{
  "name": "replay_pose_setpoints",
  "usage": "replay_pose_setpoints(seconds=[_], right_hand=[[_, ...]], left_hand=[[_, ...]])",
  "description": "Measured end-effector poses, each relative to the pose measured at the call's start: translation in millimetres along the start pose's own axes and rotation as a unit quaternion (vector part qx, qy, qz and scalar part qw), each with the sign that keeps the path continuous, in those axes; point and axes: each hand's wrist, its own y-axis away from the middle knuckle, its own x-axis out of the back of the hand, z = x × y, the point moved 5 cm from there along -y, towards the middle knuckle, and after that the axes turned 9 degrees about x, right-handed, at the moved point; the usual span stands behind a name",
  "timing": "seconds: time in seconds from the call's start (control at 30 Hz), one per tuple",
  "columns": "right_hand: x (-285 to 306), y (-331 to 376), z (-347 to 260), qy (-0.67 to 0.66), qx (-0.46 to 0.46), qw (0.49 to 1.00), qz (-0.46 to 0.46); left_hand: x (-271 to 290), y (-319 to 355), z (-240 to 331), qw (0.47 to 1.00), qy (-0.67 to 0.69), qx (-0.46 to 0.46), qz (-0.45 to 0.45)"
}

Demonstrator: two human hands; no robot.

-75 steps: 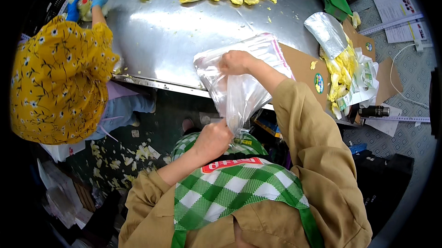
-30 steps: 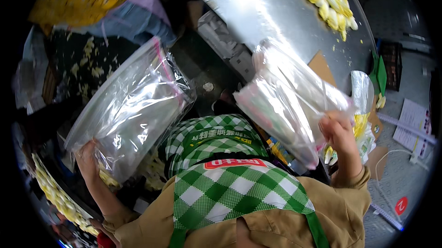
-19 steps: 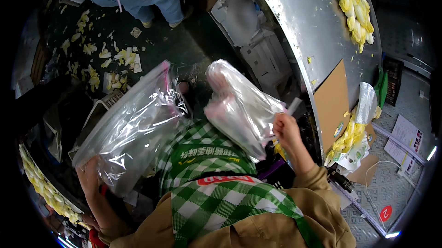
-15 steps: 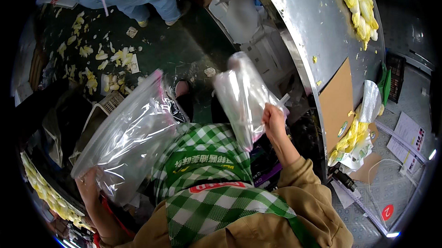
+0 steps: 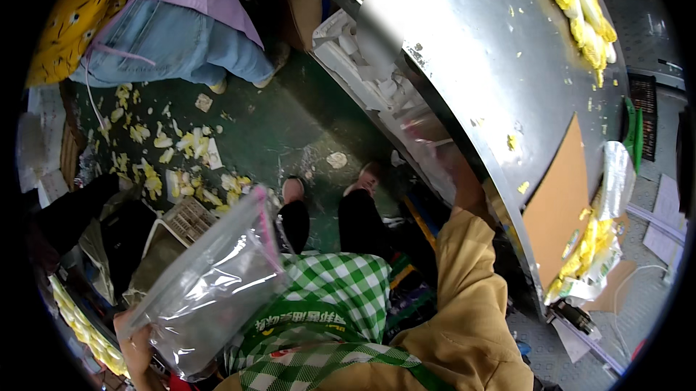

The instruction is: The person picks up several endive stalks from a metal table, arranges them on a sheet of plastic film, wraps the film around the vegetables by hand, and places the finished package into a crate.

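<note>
Holding an empty bag [image 5: 206, 289] in the closed left hand [image 5: 138, 351], below-left of the table [image 5: 493, 64].
Right hand [image 5: 464, 184] reaches under the table's edge, grip not discernible; judged next: withdraw it with care.

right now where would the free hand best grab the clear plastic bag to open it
Take the clear plastic bag by its open mouth, the pink-edged rim at the upper right end, coming from the right. The left hand already pinches the lower left end, so the bag slants up with the rim free. The right hand is blurred under the metal table edge.
</note>
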Motion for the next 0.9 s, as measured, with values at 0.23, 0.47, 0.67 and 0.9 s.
replay_pose_setpoints(seconds=[0.23, 0.47, 0.67, 0.9], right_hand=[[-32, 29, -16, 0.068, 0.018, 0.997, -0.035], [-72, 364, -101, 0.107, -0.156, 0.738, -0.648], [-92, 375, -331, -0.076, 0.010, 0.783, -0.618], [-84, 279, -399, -0.094, 0.040, 0.897, -0.430]], left_hand=[[-6, -4, 130, 0.971, 0.128, -0.199, -0.030], [-5, 13, 260, 0.913, 0.138, -0.238, -0.301], [-57, -24, 396, 0.852, 0.281, -0.293, -0.332], [-139, -61, 573, 0.775, 0.291, -0.127, -0.546]])
